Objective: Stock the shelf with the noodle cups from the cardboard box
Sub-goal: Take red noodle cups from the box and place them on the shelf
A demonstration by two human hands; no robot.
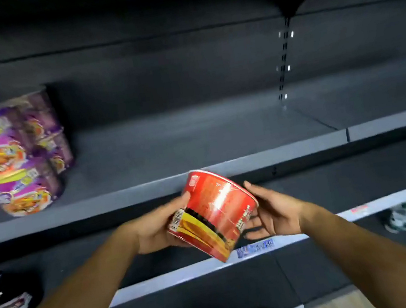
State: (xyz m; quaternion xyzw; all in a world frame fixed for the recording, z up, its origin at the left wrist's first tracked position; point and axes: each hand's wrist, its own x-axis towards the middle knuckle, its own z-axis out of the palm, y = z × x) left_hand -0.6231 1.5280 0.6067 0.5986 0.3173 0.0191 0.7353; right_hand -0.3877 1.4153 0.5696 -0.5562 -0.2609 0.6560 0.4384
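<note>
Left hand (155, 227) and right hand (275, 211) cupped inward, forearms extended (fingers curled).

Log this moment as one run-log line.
step: carrying cup to shelf | left hand: holds red noodle cup | right hand: steadies the cup, tilted | shelf: purple cups stacked at left | cup not yet placed
</note>
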